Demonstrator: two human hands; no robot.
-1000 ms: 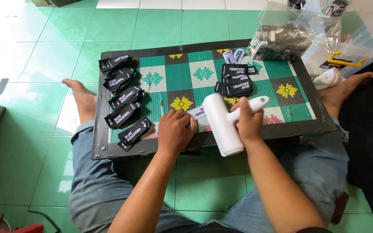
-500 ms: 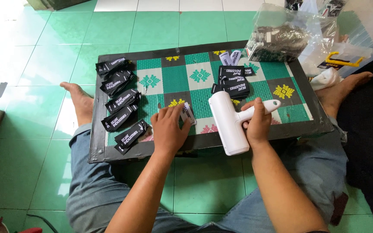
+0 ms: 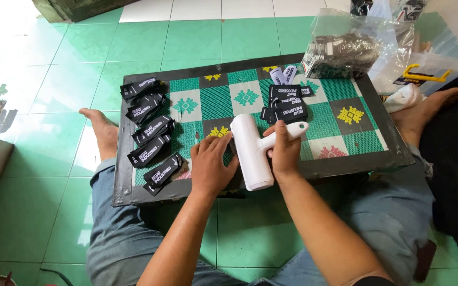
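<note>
Head view: we are gripping one white roller tool [image 3: 254, 153] by its handle with our right hand [image 3: 283, 151], fingers closed around it, at frame centre. Our left hand [image 3: 211, 167] is lying flat, fingers together, touching its left side. We are counting five bundles of black labels [image 3: 151, 126] at left and one stack [image 3: 287, 105] above the tool. Everything is resting on a patterned green board [image 3: 340, 130] across our lap, over green floor tiles [image 3: 38, 85]; a clear plastic bag [image 3: 345, 50] is sitting upper right.

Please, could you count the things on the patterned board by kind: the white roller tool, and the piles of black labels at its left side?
White roller tool, held by the right hand: 1
Piles of black labels: 5
Total: 6
</note>
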